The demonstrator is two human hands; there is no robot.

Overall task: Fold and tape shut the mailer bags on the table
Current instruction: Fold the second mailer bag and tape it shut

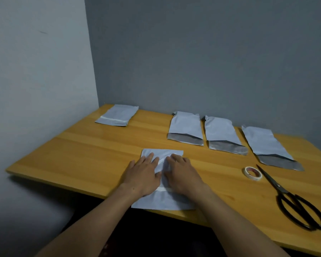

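**Mailer bag (163,201), near edge of table (100,154)**

Lies flat. Left hand (143,175) and right hand (183,173) press on it side by side, fingers straight, gripping nothing. Far left: one taped bag (117,115). Back right: three unsealed bags (220,132) in a row. Right: tape roll (252,173) just beside scissors (293,199).

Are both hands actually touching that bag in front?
Touching. The head view shows the left hand and the right hand lying flat on the mailer bag, fingers straight on its surface.
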